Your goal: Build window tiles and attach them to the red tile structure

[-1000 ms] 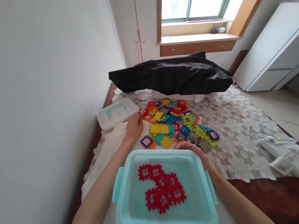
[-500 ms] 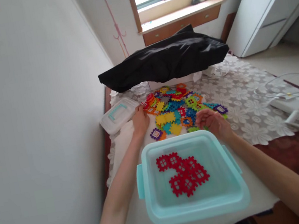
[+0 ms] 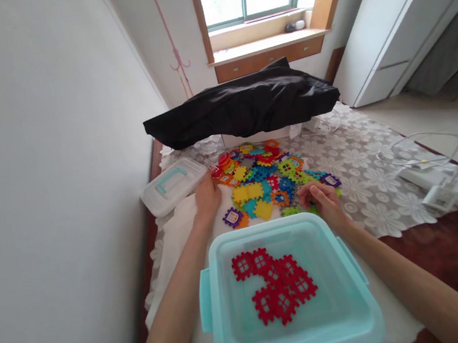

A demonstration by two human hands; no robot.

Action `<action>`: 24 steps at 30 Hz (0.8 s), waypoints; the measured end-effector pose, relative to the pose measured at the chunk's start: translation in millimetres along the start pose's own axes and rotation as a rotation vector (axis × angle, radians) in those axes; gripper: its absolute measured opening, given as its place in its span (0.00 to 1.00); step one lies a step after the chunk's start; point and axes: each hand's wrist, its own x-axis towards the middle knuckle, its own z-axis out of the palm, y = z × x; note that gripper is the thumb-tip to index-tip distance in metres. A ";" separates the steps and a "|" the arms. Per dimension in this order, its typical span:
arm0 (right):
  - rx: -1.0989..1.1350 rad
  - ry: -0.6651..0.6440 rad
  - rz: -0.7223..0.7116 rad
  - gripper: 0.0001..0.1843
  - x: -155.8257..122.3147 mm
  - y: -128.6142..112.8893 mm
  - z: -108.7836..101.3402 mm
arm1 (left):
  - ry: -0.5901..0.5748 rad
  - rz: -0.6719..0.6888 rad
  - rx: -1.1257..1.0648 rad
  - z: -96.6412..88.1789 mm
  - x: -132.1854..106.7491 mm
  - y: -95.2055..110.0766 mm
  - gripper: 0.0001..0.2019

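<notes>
A pile of colourful interlocking plastic tiles lies on the lace-covered table. My left hand rests flat at the pile's left edge, fingers stretched toward a red tile, beside the clear lid. My right hand sits on the pile's near right edge, fingers curled together over green tiles; what they pinch is hidden. Just in front of both hands stands a teal plastic box. Several red tiles lie inside it.
A black cloth covers something at the table's far end. White cables and an adapter lie to the right on the lace tablecloth. A wall runs close along the left. A white cabinet stands at the back right.
The view swung and tilted. My right hand moved from the box's far rim up over the pile, then down onto its near right edge. My left hand stayed at the pile's left edge.
</notes>
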 end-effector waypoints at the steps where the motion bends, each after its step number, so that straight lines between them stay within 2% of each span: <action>1: -0.019 -0.004 -0.006 0.18 -0.7 0.5 0.7 | -0.024 -0.005 0.048 -0.1 -0.3 1.6 0.25; 4: -0.051 -0.016 -0.003 0.19 -2.5 -2.0 4.4 | -0.038 -0.027 0.115 -0.6 2.0 6.7 0.24; 8: -0.093 -0.028 0.004 0.22 -4.1 -9.4 10.4 | 0.033 -0.028 0.077 -0.3 11.0 9.9 0.14; 10: -0.124 -0.042 0.005 0.23 -4.5 -12.0 12.2 | 0.049 -0.013 0.060 0.1 14.8 8.9 0.12; 15: -0.178 -0.077 0.000 0.24 -5.2 -14.2 13.5 | 0.060 -0.038 -0.010 -0.8 15.1 2.0 0.17; 20: -0.227 -0.104 -0.009 0.25 -5.6 -12.8 14.0 | 0.053 -0.040 -0.110 -4.9 12.6 -4.3 0.16; 24: -0.289 -0.134 -0.029 0.25 -5.5 -9.2 14.2 | 0.005 -0.062 -0.083 -8.2 13.5 -4.9 0.19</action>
